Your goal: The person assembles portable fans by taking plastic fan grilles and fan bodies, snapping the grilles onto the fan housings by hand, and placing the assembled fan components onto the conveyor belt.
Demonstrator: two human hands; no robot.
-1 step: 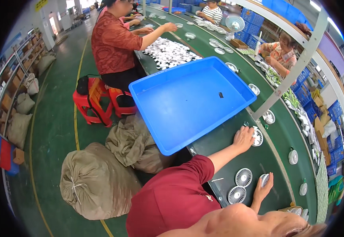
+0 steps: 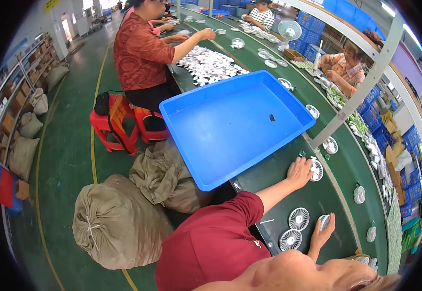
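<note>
Left fingers (image 2: 308,168) on white grille (image 2: 318,171), round, slatted

grille (image 2: 318,170): partly behind left grip (image 2: 300,172) | dark scrap (image 2: 272,118): too small, kind uncertain

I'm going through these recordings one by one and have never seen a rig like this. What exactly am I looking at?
There is no machine: a person works with two bare hands. The view comes from a wide fisheye camera on the person's head, looking down, so straight edges bend toward the rim.

The left hand is farther up the picture, at a white slotted disc; whether it grips it is hard to tell. The right hand, lower down, holds a pale round part.

Two more white slotted discs lie near the right hand on the dark green worktop. Beyond the left arm is a large blue tray. Other people sit farther along.
</note>
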